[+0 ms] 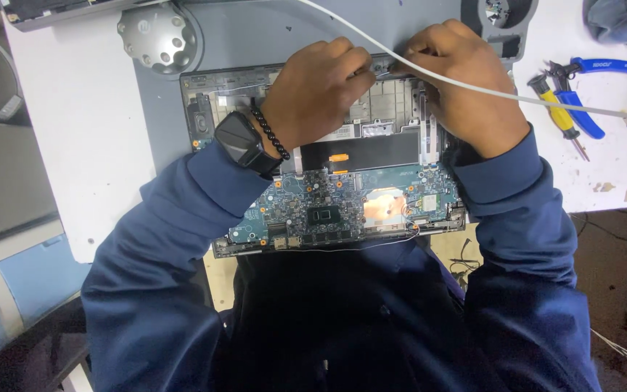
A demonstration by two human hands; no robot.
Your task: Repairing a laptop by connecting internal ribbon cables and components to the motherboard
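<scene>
The opened laptop base (328, 167) lies on the grey mat (255, 36) before the person, its blue-green circuit board (328, 207) on the near side of both sets of fingers. The left hand (317, 91) and right hand (459, 80) rest curled at the chassis's far edge, fingertips almost meeting; they seem to pinch something small there, though it cannot be made out. A white cable (546, 101) crosses over the right hand. Blue-handled pliers (604, 67) and a yellow screwdriver (560, 116) lie well right of the fingers.

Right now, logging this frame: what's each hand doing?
Left hand: curled, fingertips on the opened laptop far edge; grip cannot be told.
Right hand: same edge, cannot be told.
</scene>
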